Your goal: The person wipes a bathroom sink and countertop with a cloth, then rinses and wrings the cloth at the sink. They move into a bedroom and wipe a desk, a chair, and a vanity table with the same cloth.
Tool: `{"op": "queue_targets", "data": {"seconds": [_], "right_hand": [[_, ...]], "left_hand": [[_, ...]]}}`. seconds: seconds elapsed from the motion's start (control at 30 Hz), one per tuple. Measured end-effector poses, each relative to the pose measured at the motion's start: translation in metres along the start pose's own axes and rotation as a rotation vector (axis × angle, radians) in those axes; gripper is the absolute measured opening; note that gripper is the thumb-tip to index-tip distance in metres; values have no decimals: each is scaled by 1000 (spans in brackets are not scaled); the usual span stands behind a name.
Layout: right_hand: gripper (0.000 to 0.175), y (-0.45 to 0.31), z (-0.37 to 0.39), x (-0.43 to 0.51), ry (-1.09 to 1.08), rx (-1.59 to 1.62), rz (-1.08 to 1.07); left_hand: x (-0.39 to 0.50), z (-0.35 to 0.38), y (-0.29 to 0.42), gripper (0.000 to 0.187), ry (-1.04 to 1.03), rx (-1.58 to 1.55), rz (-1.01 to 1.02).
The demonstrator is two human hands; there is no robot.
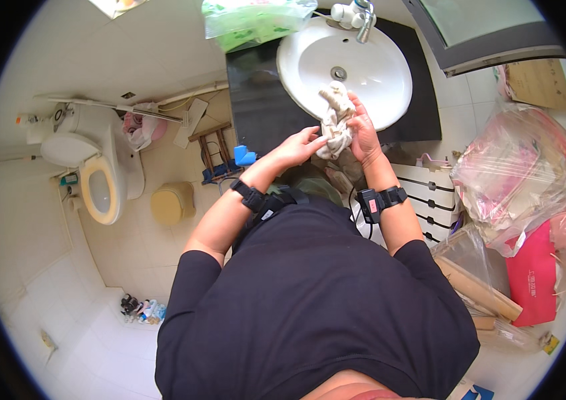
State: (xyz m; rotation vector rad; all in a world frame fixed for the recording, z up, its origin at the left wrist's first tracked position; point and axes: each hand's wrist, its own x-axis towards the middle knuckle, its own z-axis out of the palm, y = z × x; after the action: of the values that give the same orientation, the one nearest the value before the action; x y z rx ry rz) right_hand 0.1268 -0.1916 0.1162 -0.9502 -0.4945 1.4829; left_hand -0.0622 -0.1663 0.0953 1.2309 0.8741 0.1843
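A crumpled whitish cloth with grey-brown stains [337,122] is bunched over the near rim of the white oval washbasin [393,95]. My right hand [363,131] holds its right side, with the fingers curled against it. On the other side, my left hand [304,145] has its fingertips at the cloth's lower left edge; whether they grip it I cannot tell. Behind the cloth lies the basin's drain [338,73]. A chrome and white faucet [363,25] stands at the basin's far edge.
The black countertop [263,100] surrounds the basin, with a green-printed plastic bag [258,22] on its far left. Leftward are a wooden folding stool [215,150], a yellow stool [173,202] and a toilet [100,187]. White drawers [425,200] and plastic-wrapped packages [517,160] stand on the right.
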Motion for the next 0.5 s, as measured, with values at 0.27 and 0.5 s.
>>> {"op": "queue_targets", "data": {"seconds": [0.27, 0.5], "right_hand": [[44, -26, -40, 36, 157, 171, 70], [57, -69, -110, 110, 432, 42, -12]], "left_hand": [[69, 29, 30, 38, 25, -293, 104], [136, 27, 29, 26, 525, -399, -73]]}}
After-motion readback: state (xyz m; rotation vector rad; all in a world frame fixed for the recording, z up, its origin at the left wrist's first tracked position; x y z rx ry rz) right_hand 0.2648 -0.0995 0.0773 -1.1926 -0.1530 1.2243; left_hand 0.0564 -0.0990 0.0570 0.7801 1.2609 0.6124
